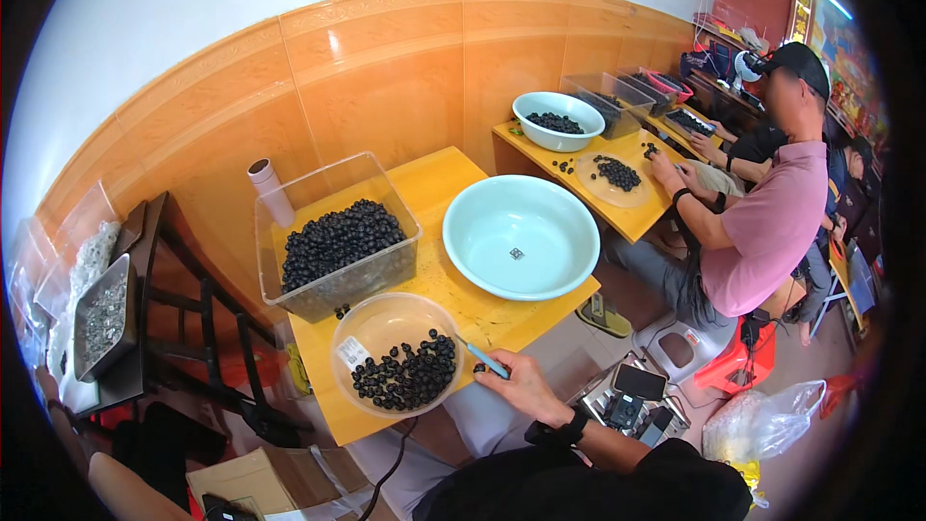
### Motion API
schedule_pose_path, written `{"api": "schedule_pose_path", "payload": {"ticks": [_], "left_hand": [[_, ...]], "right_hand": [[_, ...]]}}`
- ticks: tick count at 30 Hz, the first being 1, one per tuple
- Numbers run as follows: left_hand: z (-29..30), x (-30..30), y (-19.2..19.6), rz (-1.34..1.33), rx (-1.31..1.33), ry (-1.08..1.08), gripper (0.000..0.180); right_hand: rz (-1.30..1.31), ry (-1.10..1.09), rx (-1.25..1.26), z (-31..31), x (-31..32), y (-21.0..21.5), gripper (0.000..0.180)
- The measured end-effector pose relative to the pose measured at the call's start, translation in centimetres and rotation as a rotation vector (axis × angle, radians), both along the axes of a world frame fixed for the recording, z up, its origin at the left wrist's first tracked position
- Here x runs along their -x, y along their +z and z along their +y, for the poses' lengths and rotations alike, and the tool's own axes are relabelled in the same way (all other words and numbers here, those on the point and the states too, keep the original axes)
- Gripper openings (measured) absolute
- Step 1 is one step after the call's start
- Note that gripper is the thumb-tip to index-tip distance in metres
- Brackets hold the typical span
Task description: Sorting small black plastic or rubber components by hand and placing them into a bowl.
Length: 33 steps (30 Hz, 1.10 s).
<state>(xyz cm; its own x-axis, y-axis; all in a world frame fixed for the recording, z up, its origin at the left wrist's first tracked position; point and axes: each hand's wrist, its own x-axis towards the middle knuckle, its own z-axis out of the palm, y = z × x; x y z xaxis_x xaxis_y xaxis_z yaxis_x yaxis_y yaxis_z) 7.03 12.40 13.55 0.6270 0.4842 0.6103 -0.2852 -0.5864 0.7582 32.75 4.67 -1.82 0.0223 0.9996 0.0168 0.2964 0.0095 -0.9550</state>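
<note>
One yellow surface [439, 275] carries everything here, and it is crowded to its edges. The pale green basin [521, 236] sits at its right end, with only one small dark piece inside. Left of the basin stands a clear plastic bin [338, 236] heaped with small dark round pieces. In front of that bin, and nearer the person than the basin, a shallow clear bowl [397, 352] holds a looser pile of the same pieces [405, 374], and its rim reaches the surface's near edge.

The right hand [526, 388] rests below the basin at that near edge, its fingers pinched together around a slim blue tool [485, 360] whose tip points toward the bowl. The left hand is out of view.

The likely trouble, as I judge it: a push from the tool or wrist could tip the overhanging bowl and spill pieces to the floor. Two or three strays [340, 311] already lie loose between bin and bowl, and round pieces would roll easily.
</note>
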Motion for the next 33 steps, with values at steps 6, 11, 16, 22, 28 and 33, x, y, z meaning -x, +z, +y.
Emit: {"api": "schedule_pose_path", "payload": {"ticks": [6, 11, 16, 22, 28, 33], "left_hand": [[-0.3, -0.8, -0.8, 0.008, 0.029, -0.089, 0.018], [-0.4, -1.1, -1.0, 0.02, 0.038, -0.148, 0.019], [-1.1, -1.3, -1.2, 0.031, 0.048, -0.188, 0.019], [-2.9, -0.8, -1.0, 0.039, 0.064, -0.203, 0.02], [-6.5, 0.1, -2.2, 0.021, 0.111, -0.129, 0.021], [-10.7, 0.2, -2.0, 0.151, 0.384, 0.314, 0.021]], "right_hand": [[-0.012, 0.034, 0.049, 0.1, 0.1, 0.5, 0.023], [0.007, 0.044, 0.071, 0.0, 0.5, 0.1, 0.024], [0.004, 0.044, 0.043, -0.1, 0.8, 0.9, 0.021], [0.035, 0.075, 0.04, 0.1, 1.0, 0.8, 0.022], [0.087, 0.11, -0.036, 0.5, 1.7, 0.6, 0.02], [0.164, 0.121, -0.042, 1.0, 2.0, 1.7, 0.022]]}}
